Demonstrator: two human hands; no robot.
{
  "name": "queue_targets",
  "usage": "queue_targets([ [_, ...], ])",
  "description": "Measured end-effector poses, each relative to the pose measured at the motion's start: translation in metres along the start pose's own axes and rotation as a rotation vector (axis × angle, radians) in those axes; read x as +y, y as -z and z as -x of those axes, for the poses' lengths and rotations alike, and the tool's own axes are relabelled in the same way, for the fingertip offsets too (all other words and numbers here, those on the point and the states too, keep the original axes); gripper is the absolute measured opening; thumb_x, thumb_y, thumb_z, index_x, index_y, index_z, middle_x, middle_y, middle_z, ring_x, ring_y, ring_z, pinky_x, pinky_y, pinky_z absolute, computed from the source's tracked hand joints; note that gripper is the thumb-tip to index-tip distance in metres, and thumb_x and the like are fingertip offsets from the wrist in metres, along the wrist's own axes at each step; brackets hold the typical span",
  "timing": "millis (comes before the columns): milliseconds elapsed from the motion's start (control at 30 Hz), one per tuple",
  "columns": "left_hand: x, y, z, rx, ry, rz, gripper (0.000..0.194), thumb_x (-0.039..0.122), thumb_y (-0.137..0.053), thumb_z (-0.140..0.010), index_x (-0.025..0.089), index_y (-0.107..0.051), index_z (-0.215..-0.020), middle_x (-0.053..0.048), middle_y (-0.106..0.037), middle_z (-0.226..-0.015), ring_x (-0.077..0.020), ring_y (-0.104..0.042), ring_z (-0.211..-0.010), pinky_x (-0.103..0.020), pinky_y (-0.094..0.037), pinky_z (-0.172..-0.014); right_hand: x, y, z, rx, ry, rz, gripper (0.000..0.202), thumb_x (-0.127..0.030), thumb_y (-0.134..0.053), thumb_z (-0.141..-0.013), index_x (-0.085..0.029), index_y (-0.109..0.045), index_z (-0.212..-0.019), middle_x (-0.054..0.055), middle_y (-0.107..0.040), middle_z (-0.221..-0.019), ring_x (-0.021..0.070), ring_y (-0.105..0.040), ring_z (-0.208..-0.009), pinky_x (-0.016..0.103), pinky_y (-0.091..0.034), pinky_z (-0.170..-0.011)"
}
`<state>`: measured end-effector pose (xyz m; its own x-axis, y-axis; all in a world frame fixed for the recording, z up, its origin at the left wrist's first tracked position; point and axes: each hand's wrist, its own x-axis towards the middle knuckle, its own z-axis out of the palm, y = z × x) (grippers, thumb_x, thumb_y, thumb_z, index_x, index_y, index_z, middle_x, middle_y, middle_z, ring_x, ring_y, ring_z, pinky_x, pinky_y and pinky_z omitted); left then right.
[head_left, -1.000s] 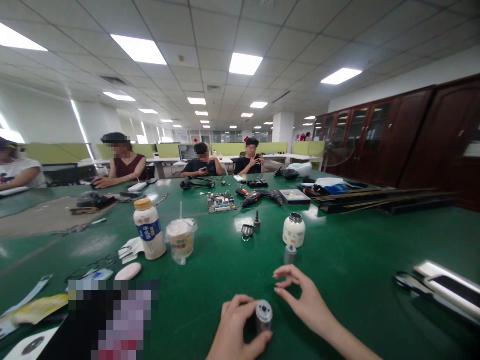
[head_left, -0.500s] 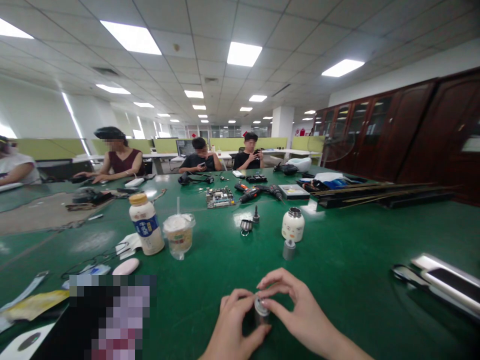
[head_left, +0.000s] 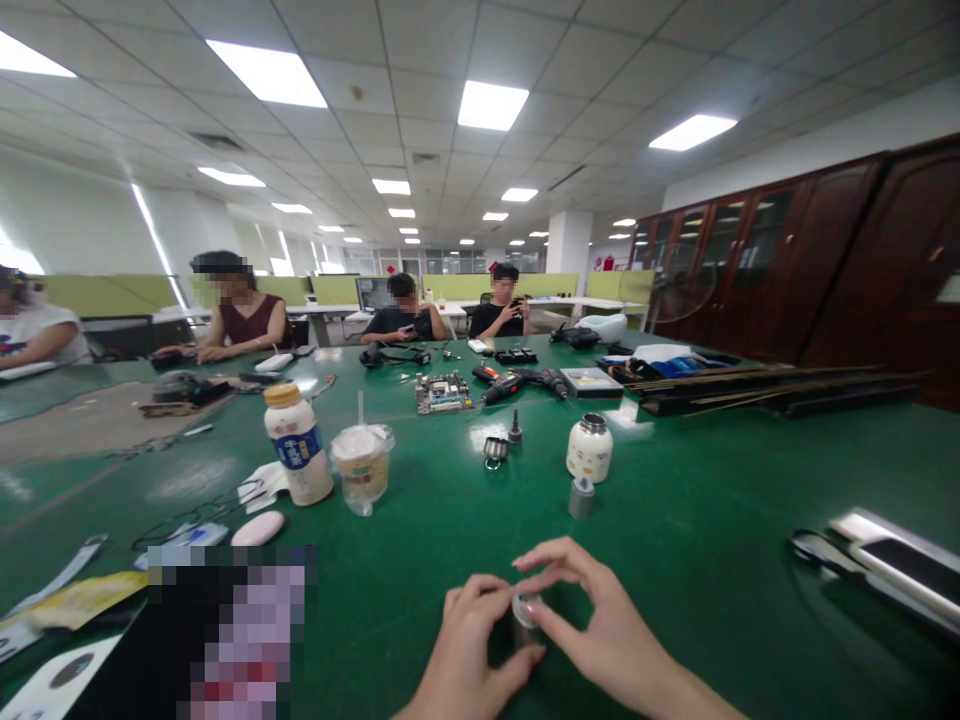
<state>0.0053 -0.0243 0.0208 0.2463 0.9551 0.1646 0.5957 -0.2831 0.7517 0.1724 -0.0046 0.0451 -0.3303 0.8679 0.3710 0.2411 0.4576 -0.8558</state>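
Note:
A small grey metal cylinder (head_left: 526,630) stands upright near the front of the green table. The fingers and thumb of my left hand (head_left: 471,645) are closed around its sides. From the right, my right hand (head_left: 600,622) pinches at the cylinder's top rim with thumb and forefinger; the fingertips partly cover the top. A similar grey cylinder (head_left: 581,498) with a narrow stub on top stands farther back, just in front of a lidless white flask (head_left: 589,448). Beyond my hands lie a dark steel cap with a ring (head_left: 495,452) and a dark pointed fitting (head_left: 515,428).
To the left stand a milk tea bottle (head_left: 298,450) and a plastic cup with a straw (head_left: 362,465), near a pink oval case (head_left: 258,529). A circuit board (head_left: 442,394) and power drills (head_left: 501,386) lie farther back. Several people sit across the table (head_left: 712,500).
The whole view has shifted slightly. My hands keep nearly the same grip on the cylinder, with the right fingertips still at its top.

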Motion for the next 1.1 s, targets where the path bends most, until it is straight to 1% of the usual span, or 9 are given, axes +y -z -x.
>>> queue_targets([
  [100, -0.001, 0.0, 0.0, -0.009, 0.006, 0.003, 0.036, 0.018, -0.071, -0.072, 0.025, -0.069, -0.107, -0.006, -0.063, -0.108, -0.0264, -0.054, -0.104, -0.038, -0.04, -0.093, 0.004, 0.003, -0.005, 0.062, 0.005, -0.051, 0.016, -0.017, -0.065, -0.08, -0.022, -0.059, -0.094, 0.003, -0.068, -0.096, 0.0182, -0.07, -0.082, 0.034, -0.053, -0.083],
  [233, 0.0, 0.0, -0.001, -0.02, 0.03, -0.01, 0.032, 0.021, -0.071, -0.072, 0.024, -0.07, -0.104, -0.006, -0.062, -0.11, -0.0268, -0.053, -0.104, -0.039, -0.039, -0.094, 0.027, 0.022, -0.017, 0.194, 0.014, -0.004, 0.021, -0.023, -0.067, -0.079, -0.022, -0.055, -0.097, 0.004, -0.069, -0.098, 0.0201, -0.07, -0.084, 0.037, -0.051, -0.086],
  [367, 0.0, 0.001, -0.001, -0.024, 0.037, -0.015, 0.034, 0.021, -0.071, -0.072, 0.023, -0.07, -0.105, -0.007, -0.062, -0.11, -0.0276, -0.053, -0.105, -0.04, -0.038, -0.094, 0.059, 0.036, -0.02, 0.093, -0.067, 0.088, 0.023, -0.018, -0.066, -0.077, -0.021, -0.059, -0.099, 0.005, -0.069, -0.098, 0.0206, -0.07, -0.081, 0.039, -0.053, -0.082],
  [467, -0.001, 0.001, -0.001, -0.023, 0.029, -0.012, 0.034, 0.021, -0.071, -0.072, 0.024, -0.069, -0.107, -0.007, -0.062, -0.109, -0.0278, -0.053, -0.105, -0.04, -0.039, -0.094, 0.069, 0.036, -0.019, 0.026, -0.101, 0.08, 0.026, -0.015, -0.065, -0.076, -0.02, -0.06, -0.101, 0.006, -0.068, -0.101, 0.0209, -0.07, -0.083, 0.039, -0.054, -0.082],
  [567, -0.002, 0.001, -0.001, -0.014, 0.025, -0.005, 0.035, 0.022, -0.071, -0.072, 0.025, -0.069, -0.107, -0.007, -0.062, -0.109, -0.0279, -0.054, -0.104, -0.04, -0.039, -0.094, 0.06, 0.033, -0.018, 0.046, -0.102, 0.022, 0.024, -0.017, -0.065, -0.077, -0.02, -0.06, -0.1, 0.007, -0.068, -0.104, 0.0208, -0.07, -0.085, 0.039, -0.054, -0.083],
  [667, -0.003, -0.001, 0.0, -0.01, 0.02, -0.002, 0.036, 0.022, -0.072, -0.072, 0.024, -0.069, -0.108, -0.008, -0.062, -0.11, -0.028, -0.054, -0.104, -0.041, -0.039, -0.094, 0.037, 0.026, -0.016, 0.075, -0.084, -0.072, 0.023, -0.019, -0.066, -0.08, -0.02, -0.057, -0.101, 0.006, -0.067, -0.106, 0.0203, -0.071, -0.086, 0.038, -0.053, -0.086],
  [833, -0.006, -0.003, 0.001, 0.007, -0.023, 0.006, 0.035, 0.021, -0.071, -0.074, 0.024, -0.068, -0.109, -0.008, -0.062, -0.11, -0.0272, -0.054, -0.104, -0.04, -0.04, -0.093, 0.003, 0.009, -0.009, -0.019, -0.048, -0.11, 0.021, -0.012, -0.065, -0.08, -0.022, -0.059, -0.097, 0.002, -0.068, -0.1, 0.0177, -0.07, -0.088, 0.032, -0.053, -0.085],
  [967, -0.008, -0.005, 0.001, 0.032, -0.044, 0.002, 0.035, 0.021, -0.071, -0.074, 0.024, -0.068, -0.109, -0.007, -0.062, -0.111, -0.0267, -0.055, -0.104, -0.04, -0.04, -0.093, -0.003, 0.002, -0.005, -0.039, -0.037, -0.079, 0.02, -0.008, -0.064, -0.079, -0.022, -0.062, -0.095, 0.001, -0.068, -0.096, 0.0169, -0.07, -0.087, 0.031, -0.052, -0.085],
  [1100, -0.006, -0.004, 0.0, 0.025, -0.035, 0.008, 0.036, 0.02, -0.072, -0.073, 0.026, -0.068, -0.109, -0.007, -0.063, -0.109, -0.0268, -0.055, -0.104, -0.04, -0.04, -0.093, 0.001, 0.0, -0.003, 0.009, -0.028, -0.123, 0.019, -0.01, -0.064, -0.08, -0.021, -0.06, -0.094, 0.001, -0.068, -0.094, 0.0168, -0.069, -0.087, 0.03, -0.053, -0.084],
])
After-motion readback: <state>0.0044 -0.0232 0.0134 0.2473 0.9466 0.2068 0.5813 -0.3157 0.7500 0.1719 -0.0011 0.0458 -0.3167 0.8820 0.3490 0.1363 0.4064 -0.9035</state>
